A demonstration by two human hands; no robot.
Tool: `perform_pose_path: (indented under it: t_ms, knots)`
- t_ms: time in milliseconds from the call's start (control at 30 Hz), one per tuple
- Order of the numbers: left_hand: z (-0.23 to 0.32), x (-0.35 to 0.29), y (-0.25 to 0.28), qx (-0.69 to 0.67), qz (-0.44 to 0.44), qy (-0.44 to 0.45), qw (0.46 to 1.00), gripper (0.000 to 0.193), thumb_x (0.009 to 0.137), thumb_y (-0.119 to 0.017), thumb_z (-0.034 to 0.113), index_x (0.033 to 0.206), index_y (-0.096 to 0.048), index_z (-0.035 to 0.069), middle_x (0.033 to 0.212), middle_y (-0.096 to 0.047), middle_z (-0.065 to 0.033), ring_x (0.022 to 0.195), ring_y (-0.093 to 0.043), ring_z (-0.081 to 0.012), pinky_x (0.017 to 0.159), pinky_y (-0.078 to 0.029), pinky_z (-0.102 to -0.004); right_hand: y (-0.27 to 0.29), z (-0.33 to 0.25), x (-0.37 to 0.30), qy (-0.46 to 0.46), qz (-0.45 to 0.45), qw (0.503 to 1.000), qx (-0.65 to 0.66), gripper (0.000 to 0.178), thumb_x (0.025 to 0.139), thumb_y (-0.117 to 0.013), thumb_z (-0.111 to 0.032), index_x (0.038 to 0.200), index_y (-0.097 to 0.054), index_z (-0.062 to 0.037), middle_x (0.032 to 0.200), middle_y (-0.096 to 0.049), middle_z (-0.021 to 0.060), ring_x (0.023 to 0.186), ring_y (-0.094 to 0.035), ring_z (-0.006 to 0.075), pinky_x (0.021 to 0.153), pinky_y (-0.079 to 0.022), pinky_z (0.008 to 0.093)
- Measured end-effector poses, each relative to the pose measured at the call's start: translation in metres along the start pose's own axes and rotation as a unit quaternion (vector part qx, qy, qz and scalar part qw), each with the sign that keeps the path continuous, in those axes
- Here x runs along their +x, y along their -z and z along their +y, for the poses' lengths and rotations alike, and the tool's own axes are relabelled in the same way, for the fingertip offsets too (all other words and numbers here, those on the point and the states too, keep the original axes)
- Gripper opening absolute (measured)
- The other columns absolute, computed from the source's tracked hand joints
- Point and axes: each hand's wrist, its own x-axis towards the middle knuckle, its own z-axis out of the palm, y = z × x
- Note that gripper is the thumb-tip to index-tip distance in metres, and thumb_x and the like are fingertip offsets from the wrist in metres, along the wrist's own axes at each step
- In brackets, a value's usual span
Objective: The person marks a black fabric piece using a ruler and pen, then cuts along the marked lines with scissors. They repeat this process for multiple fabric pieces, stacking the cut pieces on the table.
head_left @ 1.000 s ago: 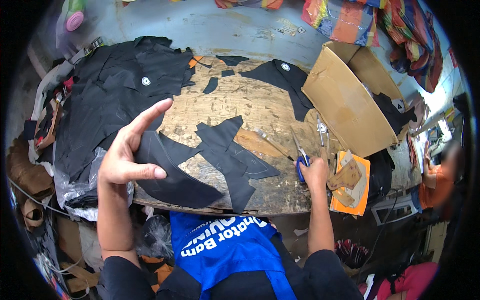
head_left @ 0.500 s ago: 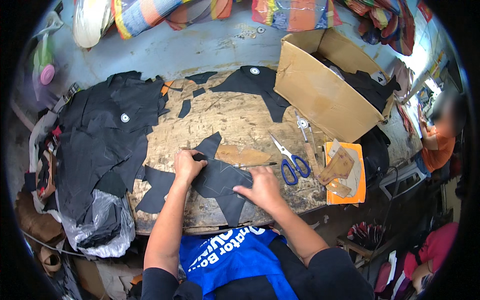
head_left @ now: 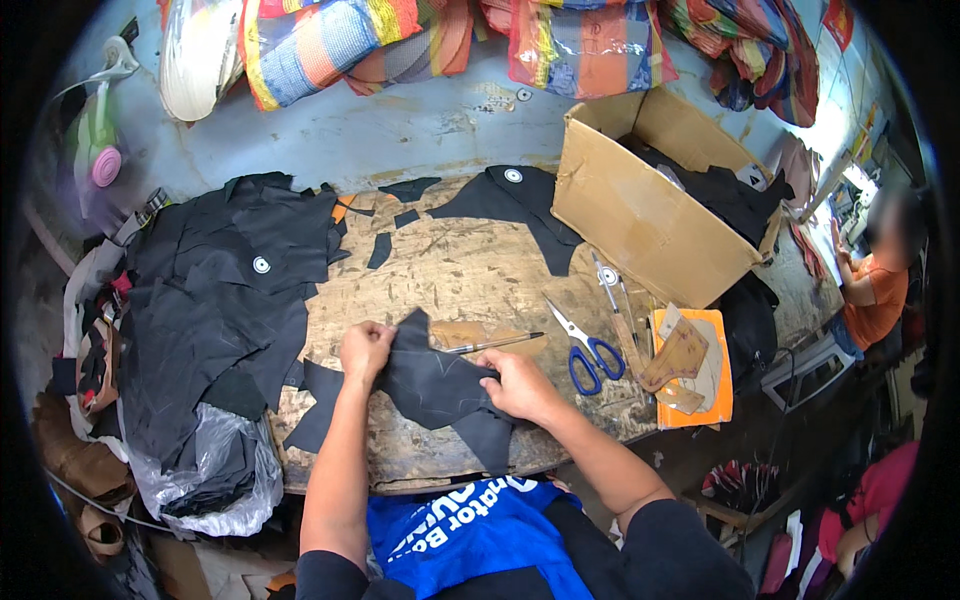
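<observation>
Near the front edge of the worktop [head_left: 440,270], both hands close on one black cut piece [head_left: 435,385]; the left hand [head_left: 365,350] has its fingers curled tight over the piece's upper left corner, and the right hand [head_left: 518,385] pinches the right edge between thumb and fingers; neither grip is open.

The piece lies flat on the wood between the hands, its lower tail [head_left: 490,445] reaching to the near edge and seeming to overhang it; a second dark strip [head_left: 315,415] lies just to the left, partly under it.

My judgement of the risks: the overhanging tail may drag the piece off the near edge if either grip slackens; pulling the two hands apart too hard could stretch or skew the soft material; the strip beneath could come along with it and slide off the worktop.

A pen [head_left: 495,345] lies just beyond the right hand, and the blue-handled scissors [head_left: 585,345] lie near on the right, blades pointing far and left; a careless sweep of the right forearm could knock either toward the edge or catch on the blades.

The heap of black pieces [head_left: 220,300] on the left hangs over the side into a plastic bag [head_left: 215,475]; it could slump further.
</observation>
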Motion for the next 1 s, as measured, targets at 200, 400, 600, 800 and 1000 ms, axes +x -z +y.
perform_pose_path:
  t_ms: [200, 400, 600, 800, 1000]
  knots:
    - [-0.036, -0.011, 0.011, -0.022, 0.181, -0.075, 0.98, 0.019, 0.08, -0.068, 0.018, 0.075, -0.064, -0.001, 0.064, -0.061, -0.0156, 0.059, -0.06, -0.0259, 0.058, -0.046, -0.0364, 0.051, -0.026, 0.021, 0.033, -0.023, 0.992, -0.121, 0.023, 0.077, -0.061, -0.007, 0.099, -0.067, -0.002, 0.088, -0.065, 0.0225, 0.085, -0.064, 0.0365, 0.079, -0.051, 0.0417]
    - [-0.039, -0.014, 0.003, -0.015, 0.242, -0.092, 0.966, 0.016, 0.081, -0.065, 0.012, 0.075, -0.06, -0.001, 0.062, -0.058, -0.0154, 0.058, -0.057, -0.0291, 0.057, -0.045, -0.0382, 0.186, -0.049, 0.046, 0.123, 0.094, 0.986, -0.064, 0.025, 0.077, -0.055, 0.0, 0.097, -0.069, -0.0016, 0.089, -0.069, 0.0173, 0.08, -0.066, 0.023, 0.075, -0.052, 0.0332]
    - [-0.036, -0.007, 0.011, -0.066, 0.223, -0.076, 0.97, 0.017, 0.079, -0.068, 0.013, 0.077, -0.063, -0.003, 0.058, -0.057, -0.0123, 0.055, -0.057, -0.0258, 0.058, -0.046, -0.038, 0.344, -0.031, 0.073, -0.035, 0.392, 0.911, 0.123, 0.029, 0.085, -0.061, -0.008, 0.113, -0.063, -0.0018, 0.099, -0.066, 0.0098, 0.082, -0.059, 0.0153, 0.076, -0.048, 0.0302]
    - [-0.042, -0.045, 0.041, -0.071, 0.242, -0.126, 0.959, 0.035, 0.077, -0.071, 0.013, 0.106, -0.059, -0.002, 0.098, -0.06, -0.0158, 0.09, -0.057, -0.0286, 0.08, -0.045, -0.0362, 0.369, 0.042, 0.077, -0.266, 0.466, 0.844, -0.019, 0.055, 0.084, -0.064, -0.038, 0.116, -0.058, 0.006, 0.108, -0.064, 0.0226, 0.1, -0.062, 0.0332, 0.086, -0.047, 0.0406]
    - [-0.077, -0.119, 0.107, -0.05, 0.28, -0.098, 0.954, 0.023, 0.077, -0.069, 0.007, 0.097, -0.063, -0.002, 0.098, -0.061, -0.0127, 0.091, -0.058, -0.0234, 0.082, -0.045, -0.0321, 0.312, 0.052, 0.075, -0.098, 0.513, 0.801, -0.293, 0.07, 0.078, -0.064, -0.054, 0.113, -0.06, 0.0062, 0.113, -0.058, 0.0292, 0.109, -0.055, 0.0385, 0.096, -0.041, 0.042]
